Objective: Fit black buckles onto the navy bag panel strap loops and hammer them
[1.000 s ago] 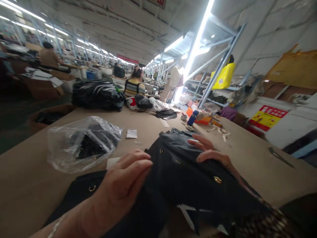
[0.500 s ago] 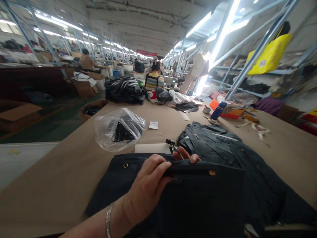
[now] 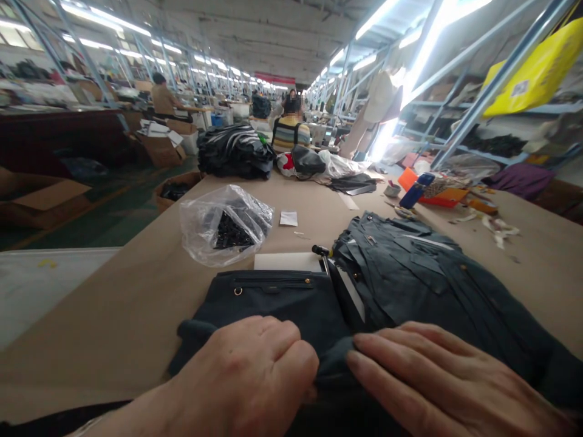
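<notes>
A dark navy fabric bag panel [image 3: 268, 309] lies at the table's front, with a zip, a gold puller and a small metal ring near its far edge. My left hand [image 3: 255, 370] is closed in a fist on the near, folded-up part of this panel. My right hand [image 3: 437, 370] holds the same bunched fold at its fingertips, fingers long and together; its thumb is hidden. Just beyond the panel's right corner lies a hammer [image 3: 322, 252] with a black head. A pile of similar dark panels [image 3: 410, 267] spreads on the right.
On the brown table [image 3: 113, 340] lie a clear plastic bag [image 3: 200, 227] of black pieces, a white slip [image 3: 288, 218] and a pale board [image 3: 286, 261]. Dark stacked pieces [image 3: 234, 152] stand at the far edge. An orange box [image 3: 449, 195] is at the back right. A seated person [image 3: 291, 133] works beyond.
The upper panel in my left hand has been folded down towards me, uncovering a zipped panel beneath. My right hand has come from behind the fabric to its front right. The view has shifted slightly.
</notes>
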`<action>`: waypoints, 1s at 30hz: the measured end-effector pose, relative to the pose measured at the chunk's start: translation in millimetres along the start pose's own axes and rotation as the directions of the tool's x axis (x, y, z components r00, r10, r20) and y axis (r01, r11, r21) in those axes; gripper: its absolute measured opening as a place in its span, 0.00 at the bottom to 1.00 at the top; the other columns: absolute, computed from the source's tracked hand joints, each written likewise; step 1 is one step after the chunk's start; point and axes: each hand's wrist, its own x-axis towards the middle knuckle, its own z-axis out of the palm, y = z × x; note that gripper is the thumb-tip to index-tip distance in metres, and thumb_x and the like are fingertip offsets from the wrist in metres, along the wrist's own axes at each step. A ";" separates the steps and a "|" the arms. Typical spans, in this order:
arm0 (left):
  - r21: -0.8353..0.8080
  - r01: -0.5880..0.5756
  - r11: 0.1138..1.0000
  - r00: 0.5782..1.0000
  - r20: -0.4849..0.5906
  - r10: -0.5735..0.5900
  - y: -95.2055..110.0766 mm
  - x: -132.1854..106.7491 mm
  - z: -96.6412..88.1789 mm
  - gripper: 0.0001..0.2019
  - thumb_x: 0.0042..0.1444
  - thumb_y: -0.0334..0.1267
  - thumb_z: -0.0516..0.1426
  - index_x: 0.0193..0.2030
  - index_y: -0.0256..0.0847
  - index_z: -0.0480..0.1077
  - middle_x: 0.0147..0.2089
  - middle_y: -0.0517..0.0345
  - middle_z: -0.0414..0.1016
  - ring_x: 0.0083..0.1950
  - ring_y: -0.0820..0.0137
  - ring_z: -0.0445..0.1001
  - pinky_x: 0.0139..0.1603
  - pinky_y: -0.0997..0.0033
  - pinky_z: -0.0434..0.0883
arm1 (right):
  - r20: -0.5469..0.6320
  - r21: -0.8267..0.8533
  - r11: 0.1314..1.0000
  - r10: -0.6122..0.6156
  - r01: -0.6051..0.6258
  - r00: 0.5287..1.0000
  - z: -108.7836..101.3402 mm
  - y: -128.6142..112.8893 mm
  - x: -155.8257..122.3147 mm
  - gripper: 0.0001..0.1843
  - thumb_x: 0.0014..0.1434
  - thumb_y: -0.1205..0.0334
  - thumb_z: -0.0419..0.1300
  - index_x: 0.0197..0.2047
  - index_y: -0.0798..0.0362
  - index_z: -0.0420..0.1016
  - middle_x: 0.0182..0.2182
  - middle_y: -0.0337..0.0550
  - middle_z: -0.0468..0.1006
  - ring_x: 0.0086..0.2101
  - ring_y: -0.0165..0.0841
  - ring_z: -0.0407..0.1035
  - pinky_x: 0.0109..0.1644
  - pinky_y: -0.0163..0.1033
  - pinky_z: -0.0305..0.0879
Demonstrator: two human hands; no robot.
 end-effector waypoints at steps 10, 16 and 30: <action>0.123 0.404 0.907 0.843 0.335 -0.421 -96.2 31.3 43.7 0.13 0.62 0.42 0.49 0.38 0.43 0.73 0.36 0.56 0.78 0.38 0.66 0.76 0.38 0.71 0.68 | 0.396 -0.030 0.897 0.415 -0.440 0.819 74.7 85.8 76.3 0.14 0.60 0.55 0.56 0.28 0.55 0.68 0.22 0.34 0.66 0.23 0.26 0.58 0.25 0.32 0.51; 0.354 0.401 0.845 0.768 0.373 -0.520 -137.6 47.2 90.5 0.16 0.63 0.43 0.47 0.38 0.38 0.73 0.38 0.45 0.79 0.42 0.57 0.77 0.40 0.63 0.70 | 0.268 -0.384 0.853 0.469 -0.354 0.841 122.7 132.1 89.4 0.18 0.65 0.54 0.51 0.29 0.55 0.72 0.28 0.44 0.75 0.30 0.32 0.69 0.33 0.34 0.56; 0.510 0.324 0.797 0.828 0.255 -0.499 -125.2 55.2 107.3 0.18 0.61 0.31 0.43 0.41 0.33 0.75 0.41 0.37 0.77 0.44 0.50 0.75 0.44 0.47 0.68 | 0.283 -0.602 0.743 0.540 -0.292 0.793 133.1 132.3 107.7 0.22 0.67 0.56 0.46 0.38 0.58 0.78 0.37 0.56 0.80 0.40 0.44 0.75 0.41 0.44 0.67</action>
